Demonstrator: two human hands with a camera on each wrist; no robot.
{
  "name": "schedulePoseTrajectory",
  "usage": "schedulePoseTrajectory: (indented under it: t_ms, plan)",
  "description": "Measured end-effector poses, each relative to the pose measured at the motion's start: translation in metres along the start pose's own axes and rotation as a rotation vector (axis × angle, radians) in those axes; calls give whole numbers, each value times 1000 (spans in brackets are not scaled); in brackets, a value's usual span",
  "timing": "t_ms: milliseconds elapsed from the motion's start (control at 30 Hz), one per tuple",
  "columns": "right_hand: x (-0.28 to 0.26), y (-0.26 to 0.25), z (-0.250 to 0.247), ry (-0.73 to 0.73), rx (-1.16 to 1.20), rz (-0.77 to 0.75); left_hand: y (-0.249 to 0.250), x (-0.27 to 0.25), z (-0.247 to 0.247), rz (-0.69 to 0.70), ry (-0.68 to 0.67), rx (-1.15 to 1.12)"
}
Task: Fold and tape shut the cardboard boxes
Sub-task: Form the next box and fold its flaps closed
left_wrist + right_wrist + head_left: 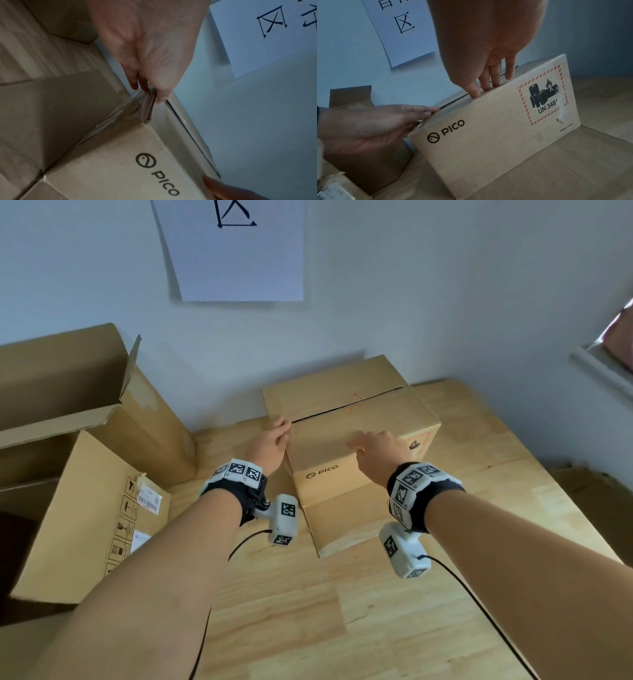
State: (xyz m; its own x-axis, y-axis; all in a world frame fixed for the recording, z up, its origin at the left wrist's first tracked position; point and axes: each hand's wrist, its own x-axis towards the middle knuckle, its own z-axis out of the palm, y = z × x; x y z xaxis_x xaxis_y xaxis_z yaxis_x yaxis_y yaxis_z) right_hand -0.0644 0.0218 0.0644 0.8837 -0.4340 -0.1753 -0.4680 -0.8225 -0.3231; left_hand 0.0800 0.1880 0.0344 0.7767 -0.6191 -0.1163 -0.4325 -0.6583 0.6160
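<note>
Nearest, on the worktop [394, 604], a box [346, 484] with one flap lying flat toward the viewer. At its top near edge, right hand [378, 451], fingers straight, pressing down. At its left corner, left hand [272, 445], fingers flat against the side. Beyond the box, wall paper [236, 251].

The camera on my head looks forward and down from above, taking in both forearms, the desk [394, 611] and the wall behind. The one on my left wrist sits very close, looking along my left hand [150, 44] at the PICO box [120, 169] corner. The one on my right wrist looks along my right hand [489, 44] at the box front. All three share the box and the wall sheet [239, 258].
</note>
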Motion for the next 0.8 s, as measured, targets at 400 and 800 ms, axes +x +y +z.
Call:
schedulePoseTrajectory:
  t_ms: [400, 800]
  plan:
    - [42, -51, 32, -196, -96, -134, -16, 4, -2, 33, -33, -90]
    - [48, -47, 41, -267, -181, -126, -29, 14, -15, -347, 189, -756]
